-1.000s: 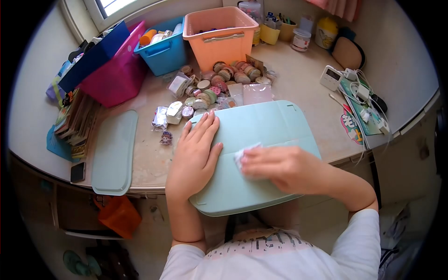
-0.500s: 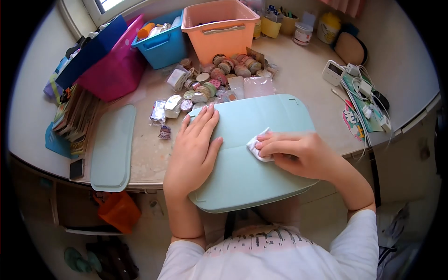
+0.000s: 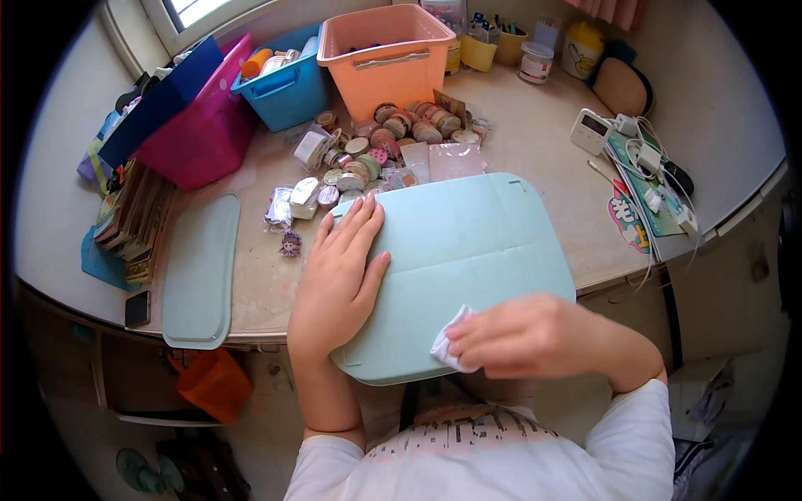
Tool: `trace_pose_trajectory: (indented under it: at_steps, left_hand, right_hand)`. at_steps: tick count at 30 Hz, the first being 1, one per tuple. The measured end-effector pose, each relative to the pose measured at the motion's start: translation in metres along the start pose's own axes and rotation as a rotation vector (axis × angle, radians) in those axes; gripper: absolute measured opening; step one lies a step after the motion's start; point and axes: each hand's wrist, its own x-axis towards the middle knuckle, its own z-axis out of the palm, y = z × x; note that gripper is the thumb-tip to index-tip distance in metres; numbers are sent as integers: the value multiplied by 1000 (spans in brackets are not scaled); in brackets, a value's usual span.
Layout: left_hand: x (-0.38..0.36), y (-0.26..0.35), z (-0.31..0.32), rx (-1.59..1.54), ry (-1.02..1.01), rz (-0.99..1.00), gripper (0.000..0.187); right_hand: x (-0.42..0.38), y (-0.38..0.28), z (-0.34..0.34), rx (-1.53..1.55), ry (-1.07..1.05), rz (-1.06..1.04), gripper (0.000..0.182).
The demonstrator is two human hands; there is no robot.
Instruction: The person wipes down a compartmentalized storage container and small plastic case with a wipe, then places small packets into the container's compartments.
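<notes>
The pale green panel (image 3: 476,242) lies at the near side of the desk (image 3: 543,117), its near part projecting beyond the desk's edge. The left hand (image 3: 334,275) is spread flat on the panel's left side, fingers extended, grasping nothing. The right hand (image 3: 522,334), slightly blurred, is closed with a folded white cloth (image 3: 451,341) pinched in its fingers, over the panel's near right portion; contact between cloth and panel cannot be confirmed. A second green panel (image 3: 200,275) lies to the left. Beyond the first panel, assorted rolls (image 3: 426,131) are heaped before a peach bin (image 3: 393,83).
</notes>
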Motion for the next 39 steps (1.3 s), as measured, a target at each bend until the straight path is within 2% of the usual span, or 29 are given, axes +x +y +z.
trace_pose_trajectory:
  at_steps: [1, 2, 3, 5, 7, 9, 11, 12, 13, 15, 16, 17, 19, 20, 22, 23, 24, 26, 31, 33, 35, 39]
  left_hand:
    - [-1, 0, 0, 1, 1, 1, 53]
    - [-1, 1, 0, 2, -1, 5, 53]
    - [-1, 1, 0, -5, -1, -2, 52]
    - [1, 0, 0, -8, 5, -2, 52]
    - [0, 1, 1, -10, 13, 0, 52]
    - [-1, 1, 1, -13, 16, -1, 51]
    - [0, 1, 1, -19, 21, 5, 51]
    - [0, 0, 1, -13, 25, 11, 50]
    - [0, 1, 1, -7, 30, 17, 49]
    - [-8, 13, -7, -25, 5, 12, 49]
    - [-14, 22, -14, -39, -19, 1, 49]
    - [-22, 33, -21, -39, -17, 5, 49]
    - [-41, 61, -29, -27, -132, 122, 63]
    - [-46, 72, -27, -30, -131, 122, 63]
    - [-52, 89, -19, 56, -130, 141, 90]
    - [-51, 90, -13, 53, -130, 138, 90]
    - [-50, 87, -5, 99, -109, 87, 99]
    - [-48, 82, 7, 160, -68, 50, 114]
    - [-48, 82, 11, 150, -52, 33, 115]
    - [-48, 81, 10, 147, -62, 45, 116]
    - [-47, 81, 9, 152, -58, 46, 115]
    - [-47, 82, 7, 132, -86, 50, 110]
  right_hand:
    - [1, 9, -10, 62, -7, 64, 28]
    - [-4, 19, -8, -40, 132, 169, 24]
    - [-4, 25, -11, -113, 176, 258, 24]
    - [-8, 9, -5, -241, 192, 109, 23]
    - [-17, -9, -9, 5, 20, -20, 21]
    - [-28, -27, -25, 140, 8, 76, 22]
    - [-49, -28, -34, 200, 342, 256, 21]
    - [-49, -14, -35, 18, 541, 186, 31]
    - [-53, -17, -36, 11, 544, 187, 31]
    - [-49, -30, -35, -21, 828, 672, 45]
    - [-48, -29, -27, -142, 791, 693, 55]
    - [-51, -22, -17, -145, 793, 691, 55]
    - [-57, -10, 3, -318, 682, 464, 51]
    - [-57, -12, 5, -161, 543, 512, 50]
    - [-53, -14, 0, -159, 443, 427, 52]
    - [-54, -15, -6, -150, 395, 419, 53]
    - [-54, -13, -10, -148, 391, 421, 53]
    - [-55, -8, -15, -144, 307, 254, 50]
    - [-22, -9, -6, -104, 277, 303, 46]
    - [-6, 14, -3, -255, 373, 330, 41]
    - [-2, 25, -6, -253, 389, 298, 37]
    - [-16, -14, -20, -210, 228, 325, 33]
